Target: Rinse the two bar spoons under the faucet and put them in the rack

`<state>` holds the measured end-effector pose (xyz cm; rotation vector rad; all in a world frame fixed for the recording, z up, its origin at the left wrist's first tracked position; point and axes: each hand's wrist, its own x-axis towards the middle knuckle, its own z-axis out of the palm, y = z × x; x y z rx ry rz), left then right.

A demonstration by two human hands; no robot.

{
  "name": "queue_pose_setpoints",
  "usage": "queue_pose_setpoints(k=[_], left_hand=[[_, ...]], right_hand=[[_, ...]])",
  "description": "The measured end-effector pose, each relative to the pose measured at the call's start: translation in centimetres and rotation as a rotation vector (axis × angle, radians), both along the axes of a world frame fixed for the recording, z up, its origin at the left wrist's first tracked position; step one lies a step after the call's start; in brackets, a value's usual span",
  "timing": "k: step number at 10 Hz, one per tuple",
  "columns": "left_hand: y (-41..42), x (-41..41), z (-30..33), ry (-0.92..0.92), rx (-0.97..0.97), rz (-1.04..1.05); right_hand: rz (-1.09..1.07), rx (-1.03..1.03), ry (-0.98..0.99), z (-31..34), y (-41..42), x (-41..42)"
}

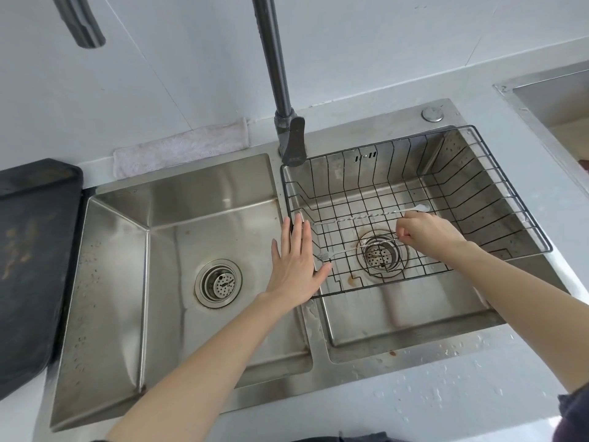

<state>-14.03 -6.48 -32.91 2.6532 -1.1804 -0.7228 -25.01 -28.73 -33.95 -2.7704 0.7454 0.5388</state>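
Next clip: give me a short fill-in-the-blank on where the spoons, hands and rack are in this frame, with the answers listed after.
1. The wire rack sits in the ____ basin of the sink.
2. The right hand pinches a twisted bar spoon whose forked end points toward the ____ hand.
3. The other bar spoon lies in the rack, untouched, its bowl at the ____ end.
4. The left hand is flat, with its fingers ____.

Answers: right; left; right; straight

Brushed stainless steel double sink (223, 193), satin, water-spotted. Black coated wire rack (497, 173) in right basin. Shiny twisted metal bar spoons (357, 217). Fuzzy pale cloth (181, 148) at back edge. Matt dark faucet (274, 65).
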Motion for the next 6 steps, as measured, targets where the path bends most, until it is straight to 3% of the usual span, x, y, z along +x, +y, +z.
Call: queue_pose_setpoints(k=[6], left_hand=[[0.3, 0.5, 0.7, -0.028, 0.036, -0.037]], right_hand=[[0.033, -0.027, -0.027, 1.5, 1.2, 0.9]])
